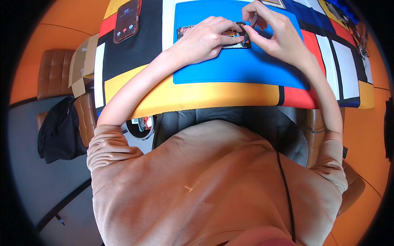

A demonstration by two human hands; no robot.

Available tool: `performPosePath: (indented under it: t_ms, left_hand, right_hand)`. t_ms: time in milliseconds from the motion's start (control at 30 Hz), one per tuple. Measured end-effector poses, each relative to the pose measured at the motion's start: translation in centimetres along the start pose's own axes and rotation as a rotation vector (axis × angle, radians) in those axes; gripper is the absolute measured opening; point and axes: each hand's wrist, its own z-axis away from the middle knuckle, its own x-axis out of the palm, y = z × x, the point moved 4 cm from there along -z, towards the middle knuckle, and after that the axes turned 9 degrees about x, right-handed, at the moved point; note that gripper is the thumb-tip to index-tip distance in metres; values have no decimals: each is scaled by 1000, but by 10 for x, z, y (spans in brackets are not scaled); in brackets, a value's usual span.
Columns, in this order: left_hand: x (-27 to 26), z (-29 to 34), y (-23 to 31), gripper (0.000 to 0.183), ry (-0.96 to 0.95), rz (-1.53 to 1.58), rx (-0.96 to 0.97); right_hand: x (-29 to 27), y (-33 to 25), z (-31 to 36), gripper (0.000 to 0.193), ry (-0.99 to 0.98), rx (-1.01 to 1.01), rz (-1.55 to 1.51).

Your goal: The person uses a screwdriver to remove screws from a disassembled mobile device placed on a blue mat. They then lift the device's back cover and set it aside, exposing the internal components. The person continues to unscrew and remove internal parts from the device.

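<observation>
A phone with its inside laid bare (232, 35) lies crosswise on a blue mat (230, 70). My left hand (203, 39) rests over its middle and holds it against the mat, with thumb and forefinger stretched toward its right end and much of the phone hidden beneath. Between the fingers of my right hand (283, 40) is a slim dark tool (254, 19), slanting down to the phone's right end. Its tip is close to the frame there; I cannot make out whether it touches, or the tool's exact kind.
Another phone (127, 21), its screen lit, lies at the table's far left. A second device (274, 3) shows at the back edge, and cables (361, 39) lie at the far right. Left of the table are an open cardboard box (82, 61) and brown chairs (55, 69). A round bin (141, 127) stands below the front edge.
</observation>
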Motion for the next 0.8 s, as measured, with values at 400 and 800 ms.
performPosePath:
  t_ms: [400,800]
  left_hand:
    - [7,2,-3,46,-47,-21,-42]
    - [10,2,-5,40,-30,-53,-10]
  right_hand:
    - [-17,-26,-23,17,-618,123,678]
    - [-10,-17,-19,21,-592,-12,938]
